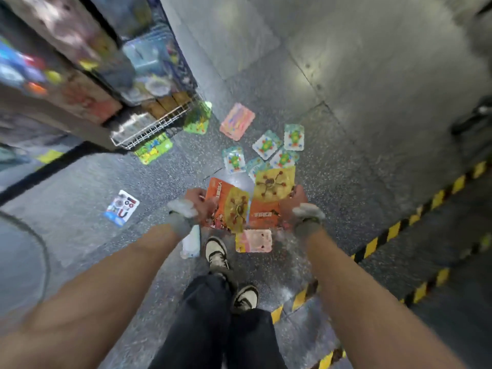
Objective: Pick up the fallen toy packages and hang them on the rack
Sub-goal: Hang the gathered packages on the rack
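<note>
orange card under yellow blister plastic, from the head view: two toy packs held up over the floor [332, 182], just ahead of the shoes. gripped at its left edge by the left hand [198, 206], fingers curled round the orange package [226, 209]; gripped at its right edge by the right hand [295, 206], likewise curled, the second orange package [270, 198], overlapping the first in the middle. finger placement too blurred to tell more closely.

lying flat on the floor beyond: a pink package [237, 121] and several frog packages [266, 145], more beside the wire basket [151, 123]. up at the left, well apart from both hands, the rack [80, 62], blurred.

probably light, with stiff card backs and thin bubbles that would dent under a squeeze; glossy, so apt to slide one over the other. best taken by the flat card margin, clear of the bubble and of the top edge where a hang hole would sit; no hole discernible.
</note>
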